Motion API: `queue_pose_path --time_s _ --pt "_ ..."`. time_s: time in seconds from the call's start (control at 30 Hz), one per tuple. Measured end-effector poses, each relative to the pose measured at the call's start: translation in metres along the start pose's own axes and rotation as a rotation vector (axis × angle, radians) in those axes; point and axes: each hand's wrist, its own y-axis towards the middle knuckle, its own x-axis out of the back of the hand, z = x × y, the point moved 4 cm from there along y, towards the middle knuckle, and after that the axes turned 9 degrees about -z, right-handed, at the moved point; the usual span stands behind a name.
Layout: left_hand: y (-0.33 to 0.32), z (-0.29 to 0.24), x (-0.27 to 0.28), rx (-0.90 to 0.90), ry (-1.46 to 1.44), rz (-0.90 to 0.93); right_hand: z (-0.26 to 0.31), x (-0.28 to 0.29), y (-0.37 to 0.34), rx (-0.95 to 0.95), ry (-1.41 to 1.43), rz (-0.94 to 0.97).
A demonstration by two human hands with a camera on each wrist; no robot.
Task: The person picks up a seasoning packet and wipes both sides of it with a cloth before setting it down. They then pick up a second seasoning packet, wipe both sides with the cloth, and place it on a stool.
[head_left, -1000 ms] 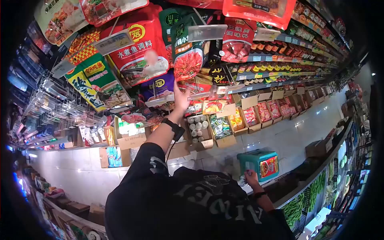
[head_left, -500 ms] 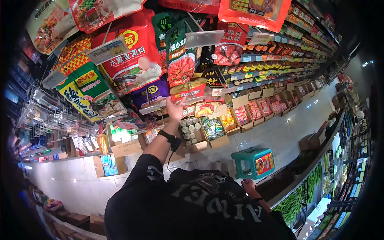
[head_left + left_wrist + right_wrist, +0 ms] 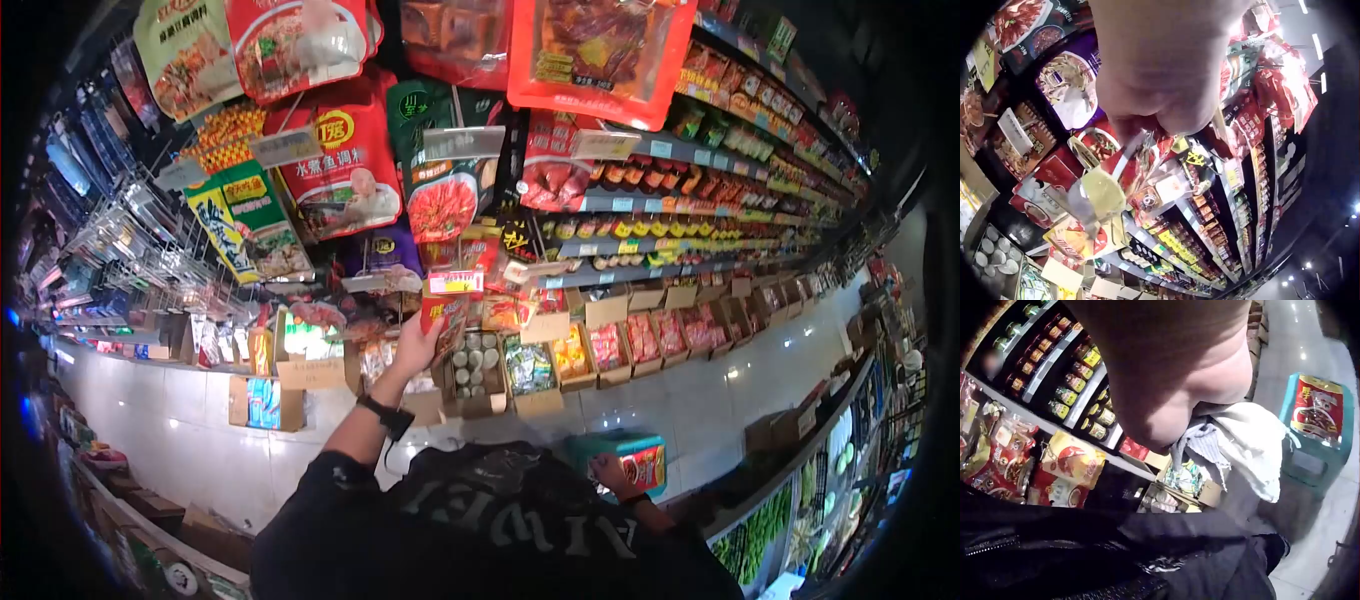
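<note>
In the head view my left hand (image 3: 415, 345) is raised to the hanging packets and pinches a small red packet (image 3: 447, 318) just below a yellow-and-pink price tag (image 3: 456, 283). Its fingertips are mostly hidden behind the hand in the left wrist view. Above it hang a dark green crayfish seasoning packet (image 3: 445, 195) and a purple packet (image 3: 382, 258). My right hand (image 3: 610, 472) stays low at the right and overlaps the teal stool in the head view. It grips a bunched white and grey-striped cloth (image 3: 1250, 447) that hangs from the fingers.
Larger red seasoning packets (image 3: 335, 165) hang on hooks with plastic label holders. Open cartons of goods, one with several cans (image 3: 475, 365), line the shelf foot. A teal stool (image 3: 1310, 462) stands on the tiled floor. Shelves of jars (image 3: 660, 228) run off to the right.
My left hand has come down from the crayfish packet, past the label rail, to the small red packet, which it now pinches. The head view has shifted. The right hand stays low.
</note>
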Motion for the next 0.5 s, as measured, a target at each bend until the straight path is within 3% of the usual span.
queue_pose_path --time_s 0.1,0.2,0.3,0.33,0.4,0.47,0.5 --pt "-0.027 -0.005 0.002 0.094 0.076 0.053 0.002 0.002 0.027 0.165 -0.066 -0.011" --pt "-0.049 -0.014 -0.004 0.301 0.020 0.080 0.026 0.001 0.052 0.288 -0.048 -0.034" --pt "-0.076 -0.007 -0.017 0.454 -0.261 0.099 0.018 -0.020 0.096 0.308 0.148 0.153" --pt "-0.087 -0.015 -0.016 0.561 -0.199 0.141 0.030 -0.020 0.100 0.305 0.221 0.184" --pt "-0.112 -0.022 -0.022 0.644 -0.318 0.127 0.082 -0.013 0.100 0.296 0.364 0.249" --pt "-0.137 -0.030 -0.027 0.665 -0.315 0.118 0.160 0.011 0.076 0.042 0.642 0.403" --pt "-0.151 -0.035 -0.032 0.714 -0.371 0.133 0.189 0.014 0.073 0.038 0.648 0.436"
